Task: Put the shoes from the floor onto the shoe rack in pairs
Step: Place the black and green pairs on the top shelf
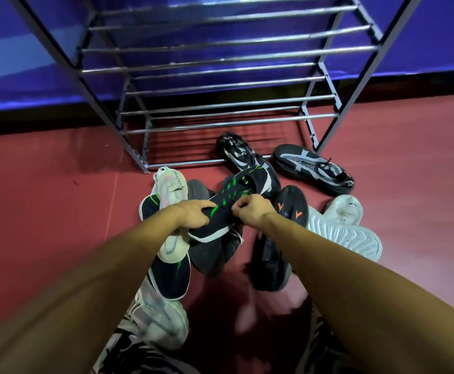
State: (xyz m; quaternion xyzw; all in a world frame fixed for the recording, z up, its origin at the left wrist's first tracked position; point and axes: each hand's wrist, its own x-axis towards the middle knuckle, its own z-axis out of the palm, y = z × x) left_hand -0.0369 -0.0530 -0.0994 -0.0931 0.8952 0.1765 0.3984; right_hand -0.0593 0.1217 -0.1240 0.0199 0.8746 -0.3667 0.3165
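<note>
A black shoe with green stripes and a white sole edge (236, 195) is lifted above the pile on the floor. My left hand (193, 213) grips its toe end from the left. My right hand (251, 209) pinches its upper near the laces. Its match, another black and green shoe (170, 276), lies on the floor below my left forearm. The metal shoe rack (220, 68) stands just behind the pile, and the tiers I can see hold no shoes.
Around the pile lie a cream sneaker (170, 190), two black and grey mesh shoes (313, 166) (236, 152), a black shoe with orange marks (292, 206), a white sneaker sole-up (344, 230) and a pale sneaker (155, 311). Red floor, blue wall behind.
</note>
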